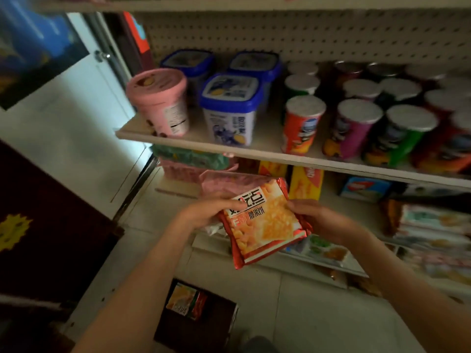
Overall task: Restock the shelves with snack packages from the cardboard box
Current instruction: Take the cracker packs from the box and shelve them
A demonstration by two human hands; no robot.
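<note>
Left hand (206, 215) and right hand (323, 222) grip the snack packet (265, 222) by its sides, the box (198, 317) well below the fingers; placing seems underway, needing a level slide onto the shelf (178, 188) beyond them.

A small shop: pegboard-backed shelf (254, 149) stocked with chip cans (303, 123) and tubs (229, 108).

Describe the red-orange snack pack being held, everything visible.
The red-orange glossy foil snack packet is flat, roughly square and looks sealed. It has crimped red edges, a printed picture of golden biscuits and Chinese lettering near the top. It is held in the air in front of the lower shelves, printed face up and tilted, one corner pointing toward the shelving. The left hand grips its left edge, thumb on the front; the right hand grips its right edge.
</note>
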